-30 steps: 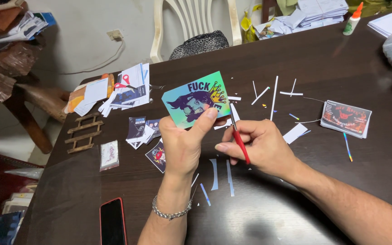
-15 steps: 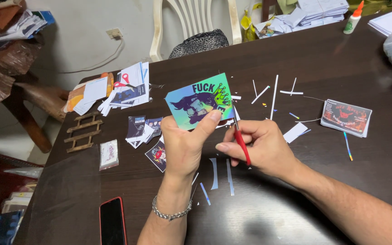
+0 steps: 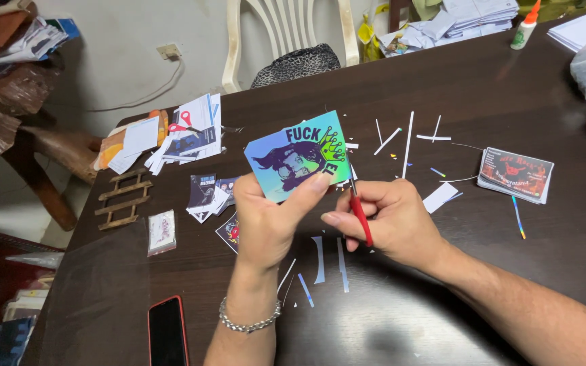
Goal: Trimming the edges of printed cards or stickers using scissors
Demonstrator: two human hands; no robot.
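My left hand (image 3: 266, 220) holds up a shiny teal and blue sticker card (image 3: 296, 156) with a dark drawn figure on it, thumb pressed on its lower right corner. Beside it, my right hand (image 3: 391, 220) grips a small red-handled cutting tool (image 3: 359, 215), whose tip touches the card's right edge. Both hands hover over a dark wooden table (image 3: 456, 88). Thin paper offcuts (image 3: 320, 261) lie on the table under my hands.
A stack of dark printed cards (image 3: 515, 174) lies to the right. Small stickers (image 3: 206, 193), a paper pile with red scissors (image 3: 181, 129), a wooden rack (image 3: 125, 198) and a red-edged phone (image 3: 167, 332) are on the left. A glue bottle (image 3: 527, 27) and white chair (image 3: 286, 34) stand behind.
My left hand has turned the card slightly and brought it closer to my right hand. The red tool's tip now meets the card's right edge.
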